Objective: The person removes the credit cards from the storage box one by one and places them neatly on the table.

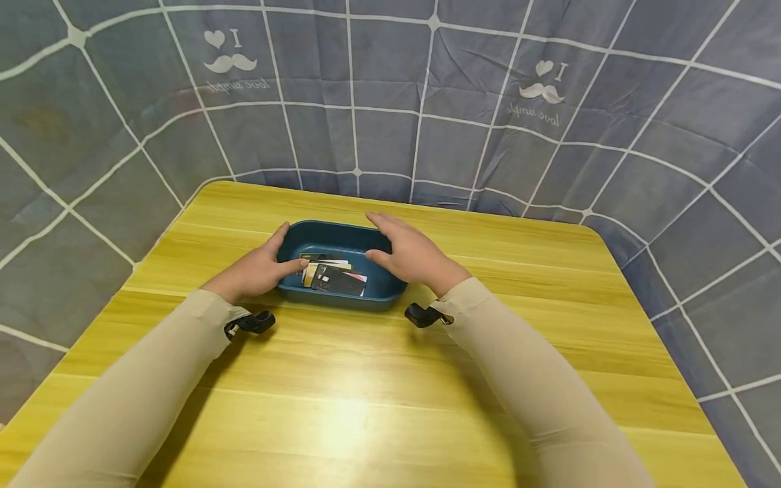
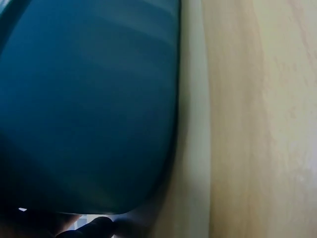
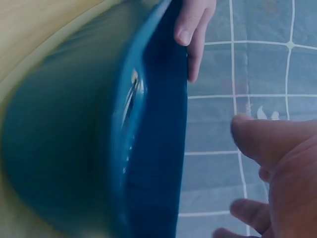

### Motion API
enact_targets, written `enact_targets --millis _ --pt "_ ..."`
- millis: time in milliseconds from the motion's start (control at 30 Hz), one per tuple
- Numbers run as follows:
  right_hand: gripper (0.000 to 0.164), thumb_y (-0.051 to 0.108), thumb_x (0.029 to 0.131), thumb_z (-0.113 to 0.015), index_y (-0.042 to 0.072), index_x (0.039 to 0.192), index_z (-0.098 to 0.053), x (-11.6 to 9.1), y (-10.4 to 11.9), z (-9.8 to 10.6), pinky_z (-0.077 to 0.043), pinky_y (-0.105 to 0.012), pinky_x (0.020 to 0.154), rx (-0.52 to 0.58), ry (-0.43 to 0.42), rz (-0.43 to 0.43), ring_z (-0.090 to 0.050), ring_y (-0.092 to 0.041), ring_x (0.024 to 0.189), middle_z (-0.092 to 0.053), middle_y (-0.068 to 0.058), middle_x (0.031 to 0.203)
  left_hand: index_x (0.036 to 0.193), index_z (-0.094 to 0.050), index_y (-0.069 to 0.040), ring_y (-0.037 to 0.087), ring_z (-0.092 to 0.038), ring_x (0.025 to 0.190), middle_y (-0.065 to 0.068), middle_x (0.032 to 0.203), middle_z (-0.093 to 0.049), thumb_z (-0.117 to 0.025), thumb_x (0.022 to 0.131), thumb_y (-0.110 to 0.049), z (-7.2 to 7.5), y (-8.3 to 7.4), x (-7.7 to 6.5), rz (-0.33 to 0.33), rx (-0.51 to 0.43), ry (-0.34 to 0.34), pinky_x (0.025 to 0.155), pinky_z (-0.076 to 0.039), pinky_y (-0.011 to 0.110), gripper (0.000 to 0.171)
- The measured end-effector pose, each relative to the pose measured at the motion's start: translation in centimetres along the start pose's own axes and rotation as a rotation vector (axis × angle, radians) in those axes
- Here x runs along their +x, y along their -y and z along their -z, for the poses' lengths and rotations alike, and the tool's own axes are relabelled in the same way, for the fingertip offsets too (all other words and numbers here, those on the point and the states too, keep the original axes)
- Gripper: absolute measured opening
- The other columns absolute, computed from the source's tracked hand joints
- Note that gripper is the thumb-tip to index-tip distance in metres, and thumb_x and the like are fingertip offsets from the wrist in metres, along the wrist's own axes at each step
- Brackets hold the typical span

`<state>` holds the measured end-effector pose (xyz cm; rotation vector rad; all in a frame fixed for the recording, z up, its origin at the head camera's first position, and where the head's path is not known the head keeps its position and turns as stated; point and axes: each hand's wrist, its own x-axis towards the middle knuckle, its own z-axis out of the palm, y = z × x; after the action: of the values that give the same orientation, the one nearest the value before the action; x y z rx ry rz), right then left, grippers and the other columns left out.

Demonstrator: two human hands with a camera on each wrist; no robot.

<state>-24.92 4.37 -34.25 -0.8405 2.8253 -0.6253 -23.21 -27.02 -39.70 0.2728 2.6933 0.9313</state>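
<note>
A dark teal plastic bin (image 1: 342, 299) stands on the table, with several overlapping cards (image 1: 338, 280) lying inside toward its left half; the top one is black and marked VIP. My left hand (image 1: 259, 268) is at the bin's left end, thumb extended over the rim above the cards and fingers along the outside; whether it touches the bin is unclear. Over the right end is my right hand (image 1: 415, 254), fingers and thumb spread. In the right wrist view, that hand (image 3: 292, 168) is apart from the bin (image 3: 59, 144), holding nothing.
The yellow wood-grain table (image 1: 342, 400) extends in front of the bin and to both sides. A grey-blue curtain (image 1: 390, 142) with white grid lines hangs behind it. Black wrist mounts (image 1: 256, 322) protrude below both wrists.
</note>
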Motion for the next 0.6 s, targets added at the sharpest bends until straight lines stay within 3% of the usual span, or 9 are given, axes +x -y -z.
enact_targets --millis 267,600 --pt "0.076 0.034 0.102 -0.072 0.025 0.167 -0.033 1.8 1.0 0.1 -0.037 -0.044 0.126 -0.003 0.093 0.044 -0.039 -0.023 0.156 -0.039 -0.001 0.170 0.168 0.020 -0.019 0.056 -0.019 0.156 0.023 0.176 0.002 -0.051 0.105 -0.061 -0.1 -0.1 0.1 0.013 0.002 -0.016 0.125 -0.020 0.071 0.103" --pt "0.076 0.028 0.097 -0.078 0.024 0.163 -0.042 4.4 1.6 -0.4 -0.047 -0.043 0.118 -0.024 0.261 0.097 -0.050 -0.024 0.148 -0.047 -0.001 0.165 0.168 0.018 -0.017 0.058 -0.024 0.154 0.027 0.175 -0.003 -0.051 0.106 -0.059 -0.2 -0.3 0.0 0.024 0.000 -0.010 0.123 -0.024 0.072 0.102"
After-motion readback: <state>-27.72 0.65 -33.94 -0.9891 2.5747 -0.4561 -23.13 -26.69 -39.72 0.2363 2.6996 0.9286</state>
